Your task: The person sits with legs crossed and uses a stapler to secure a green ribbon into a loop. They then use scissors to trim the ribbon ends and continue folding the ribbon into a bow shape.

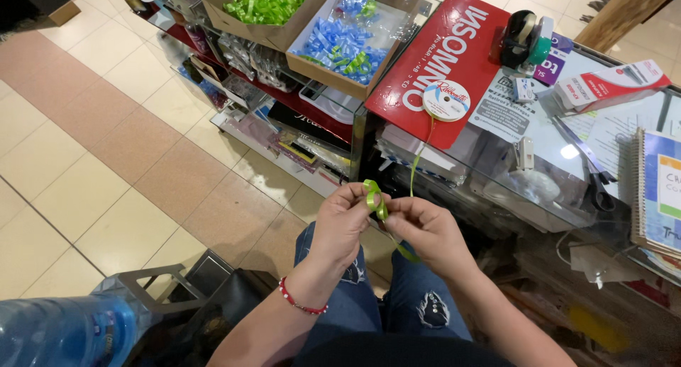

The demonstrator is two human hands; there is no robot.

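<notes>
A light green ribbon (376, 199) is looped between both hands above my lap. My left hand (342, 223), with a red bead bracelet on its wrist, pinches the loops from the left. My right hand (425, 232) pinches them from the right, and a tail of ribbon hangs below it. A thin strand of the same ribbon runs up to a flat white ribbon spool (446, 100) lying on a red box (440, 62) on the glass counter (553, 136).
Cardboard boxes hold green bows (268, 1) and blue bows (344, 40). Scissors (592, 170), a tape dispenser (523, 37), a spiral notebook (658, 189) and papers lie on the counter. A blue water jug (64, 331) stands at lower left on the tiled floor.
</notes>
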